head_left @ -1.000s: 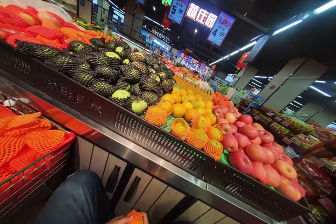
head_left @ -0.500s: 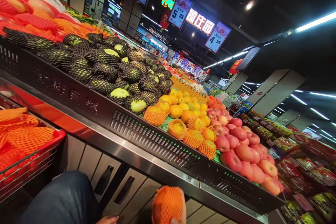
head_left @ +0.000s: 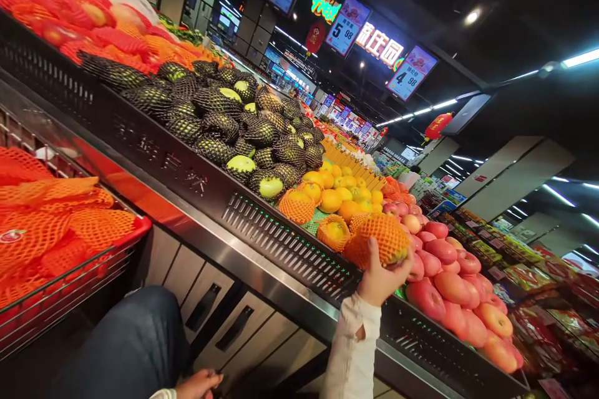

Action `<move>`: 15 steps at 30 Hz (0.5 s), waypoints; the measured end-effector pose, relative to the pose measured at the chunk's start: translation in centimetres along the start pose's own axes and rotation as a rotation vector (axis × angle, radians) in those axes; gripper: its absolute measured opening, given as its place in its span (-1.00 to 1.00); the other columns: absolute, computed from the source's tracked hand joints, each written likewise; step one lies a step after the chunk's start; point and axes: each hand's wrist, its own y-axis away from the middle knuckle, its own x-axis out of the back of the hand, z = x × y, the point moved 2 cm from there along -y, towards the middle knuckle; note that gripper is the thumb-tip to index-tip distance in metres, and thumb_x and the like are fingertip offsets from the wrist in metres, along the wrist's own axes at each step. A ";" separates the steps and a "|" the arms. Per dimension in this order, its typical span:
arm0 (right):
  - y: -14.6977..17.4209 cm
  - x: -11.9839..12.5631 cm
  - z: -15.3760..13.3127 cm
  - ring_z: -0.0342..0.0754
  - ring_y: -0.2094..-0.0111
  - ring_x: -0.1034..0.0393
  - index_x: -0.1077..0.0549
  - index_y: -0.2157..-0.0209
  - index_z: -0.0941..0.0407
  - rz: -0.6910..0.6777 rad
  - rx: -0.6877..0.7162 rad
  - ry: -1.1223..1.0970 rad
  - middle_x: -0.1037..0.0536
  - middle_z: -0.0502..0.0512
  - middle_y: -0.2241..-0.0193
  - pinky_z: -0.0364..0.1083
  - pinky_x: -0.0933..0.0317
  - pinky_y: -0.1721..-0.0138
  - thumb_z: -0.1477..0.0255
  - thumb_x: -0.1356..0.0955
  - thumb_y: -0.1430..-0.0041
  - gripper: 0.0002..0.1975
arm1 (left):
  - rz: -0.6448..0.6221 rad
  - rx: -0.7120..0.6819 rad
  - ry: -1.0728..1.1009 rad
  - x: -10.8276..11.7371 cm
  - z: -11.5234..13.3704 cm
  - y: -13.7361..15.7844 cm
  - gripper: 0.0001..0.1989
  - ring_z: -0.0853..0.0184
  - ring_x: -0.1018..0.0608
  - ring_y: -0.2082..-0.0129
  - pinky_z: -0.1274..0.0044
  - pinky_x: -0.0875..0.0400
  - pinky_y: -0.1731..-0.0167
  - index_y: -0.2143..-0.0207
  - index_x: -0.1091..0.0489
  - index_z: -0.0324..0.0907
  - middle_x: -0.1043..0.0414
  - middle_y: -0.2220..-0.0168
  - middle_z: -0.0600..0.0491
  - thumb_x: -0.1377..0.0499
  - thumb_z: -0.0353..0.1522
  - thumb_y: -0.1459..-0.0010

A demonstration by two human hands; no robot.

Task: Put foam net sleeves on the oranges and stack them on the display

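Note:
My right hand (head_left: 381, 277) grips an orange in an orange foam net (head_left: 379, 237), with the thumb on its near side and the fingers around its right. The netted fruit is over the front of the pile of oranges (head_left: 344, 190), beside another netted orange (head_left: 333, 232). I cannot tell whether it rests on the fruit below. Low in the picture, my left hand (head_left: 199, 383) is near my knee, its fingers bent together with nothing seen in them. The bottom edge cuts off part of it.
A black slotted rail (head_left: 281, 249) fronts the display. Dark-netted green fruit (head_left: 224, 118) lies left of the oranges, red apples (head_left: 449, 268) to the right. At lower left stands a red-rimmed wire cart (head_left: 135, 230) holding orange foam nets (head_left: 51, 218).
My right hand has risen with the netted orange from below the metal ledge to the display. My left hand shows more above the bottom edge. The view has shifted slightly left.

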 end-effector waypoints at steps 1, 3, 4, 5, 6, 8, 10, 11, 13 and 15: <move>-0.9 0.0 -1.1 0.05 -0.43 0.03 0.12 -0.41 -0.21 -0.001 -0.013 0.009 -0.14 0.02 -0.36 0.19 -0.24 -0.32 -0.08 -0.27 -0.09 -0.09 | -0.009 0.006 0.012 0.1 0.3 0.4 -0.14 0.45 -0.25 0.71 0.62 0.12 0.71 0.60 -0.11 -0.09 -0.25 0.63 0.07 -0.12 0.40 0.79; -2.3 0.1 -3.3 0.05 -0.43 0.03 0.13 -0.43 -0.12 -0.030 -0.010 0.042 -0.15 0.08 -0.36 0.18 -0.21 -0.34 -0.05 -0.22 -0.15 -0.11 | 0.000 0.023 0.055 0.2 1.0 1.3 -0.13 0.46 -0.26 0.69 0.63 0.13 0.70 0.57 -0.18 -0.09 -0.26 0.60 0.07 -0.12 0.41 0.78; -2.9 0.2 -4.4 0.07 -0.43 0.02 0.12 -0.44 -0.09 -0.056 0.002 0.065 -0.18 0.10 -0.34 0.19 -0.20 -0.33 -0.05 -0.21 -0.16 -0.11 | 0.016 0.026 0.082 0.2 1.5 1.9 -0.14 0.47 -0.26 0.67 0.64 0.14 0.69 0.55 -0.23 -0.09 -0.27 0.59 0.07 -0.11 0.41 0.75; -3.5 0.3 -5.4 0.10 -0.42 0.02 0.12 -0.44 -0.06 -0.088 0.020 0.088 -0.21 0.13 -0.33 0.20 -0.19 -0.33 -0.05 -0.20 -0.16 -0.11 | 0.034 0.027 0.104 0.2 1.9 2.5 -0.13 0.48 -0.26 0.66 0.66 0.14 0.68 0.52 -0.26 -0.10 -0.27 0.58 0.08 -0.11 0.41 0.71; -3.9 0.4 -6.4 0.13 -0.42 0.01 0.11 -0.44 -0.04 -0.126 0.042 0.106 -0.24 0.15 -0.31 0.21 -0.18 -0.31 -0.05 -0.20 -0.15 -0.10 | 0.049 0.026 0.122 0.2 2.4 3.0 -0.13 0.49 -0.26 0.65 0.67 0.15 0.68 0.49 -0.29 -0.12 -0.28 0.57 0.08 -0.11 0.40 0.68; -4.7 0.3 -8.0 0.17 -0.39 -0.04 0.07 -0.43 -0.03 -0.206 0.079 0.126 -0.30 0.18 -0.27 0.21 -0.18 -0.28 -0.05 -0.21 -0.15 -0.11 | 0.062 0.029 0.142 0.1 3.1 4.0 -0.11 0.50 -0.27 0.64 0.68 0.15 0.67 0.45 -0.32 -0.16 -0.28 0.55 0.09 -0.12 0.39 0.63; -5.3 -0.1 -9.0 0.18 -0.33 -0.13 0.02 -0.42 -0.03 -0.293 0.109 0.128 -0.34 0.22 -0.23 0.16 -0.20 -0.22 -0.03 -0.22 -0.15 -0.14 | 0.061 0.042 0.147 0.0 3.5 4.5 -0.09 0.51 -0.28 0.64 0.68 0.13 0.66 0.44 -0.32 -0.19 -0.28 0.55 0.10 -0.13 0.38 0.64; -5.4 -0.3 -9.3 0.18 -0.29 -0.18 -0.01 -0.41 -0.02 -0.334 0.121 0.126 -0.36 0.25 -0.21 0.13 -0.20 -0.19 -0.02 -0.23 -0.15 -0.15 | 0.062 0.045 0.150 0.0 3.6 4.6 -0.09 0.51 -0.28 0.64 0.68 0.12 0.66 0.43 -0.32 -0.20 -0.28 0.55 0.10 -0.13 0.38 0.64; -5.6 -0.8 -9.4 0.16 -0.21 -0.27 -0.06 -0.39 0.00 -0.398 0.134 0.121 -0.39 0.31 -0.17 0.07 -0.20 -0.15 0.00 -0.25 -0.16 -0.17 | 0.062 0.053 0.156 0.0 3.5 4.6 -0.07 0.51 -0.28 0.64 0.68 0.13 0.66 0.41 -0.33 -0.21 -0.28 0.55 0.09 -0.13 0.38 0.64; -5.6 -1.1 -9.4 0.14 -0.15 -0.30 -0.08 -0.38 0.03 -0.436 0.137 0.128 -0.39 0.34 -0.14 0.02 -0.19 -0.11 0.01 -0.28 -0.15 -0.17 | 0.060 0.060 0.157 0.0 3.3 4.3 -0.05 0.51 -0.28 0.64 0.68 0.13 0.65 0.40 -0.33 -0.22 -0.28 0.54 0.09 -0.13 0.38 0.65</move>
